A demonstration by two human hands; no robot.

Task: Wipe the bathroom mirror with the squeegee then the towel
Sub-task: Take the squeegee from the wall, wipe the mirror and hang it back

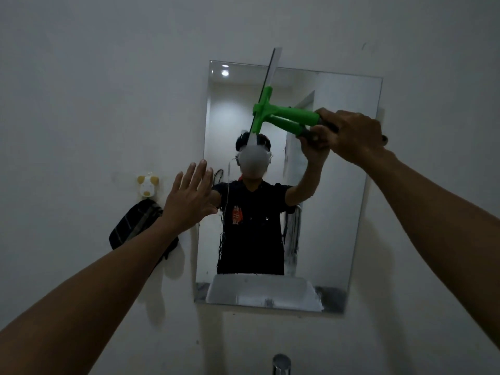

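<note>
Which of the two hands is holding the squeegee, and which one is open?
The right hand grips the green squeegee by its handle against the mirror. The left hand is open, fingers spread, at the mirror's left edge.

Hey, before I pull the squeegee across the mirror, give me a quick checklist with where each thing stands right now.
1. Grip on the squeegee: ok, the right hand is curled round the dark end of its handle.
2. Blade on the mirror: cannot tell; it runs steeply across the upper glass, its tip past the top edge.
3. Left hand clear of the stroke: ok, open at the mirror's left edge, below the blade.
4. Glass still needs wiping: ok, streaks and drips show in the lower half.
5. Towel ready: ok, a dark cloth hangs from the wall hook left of the mirror.
</note>
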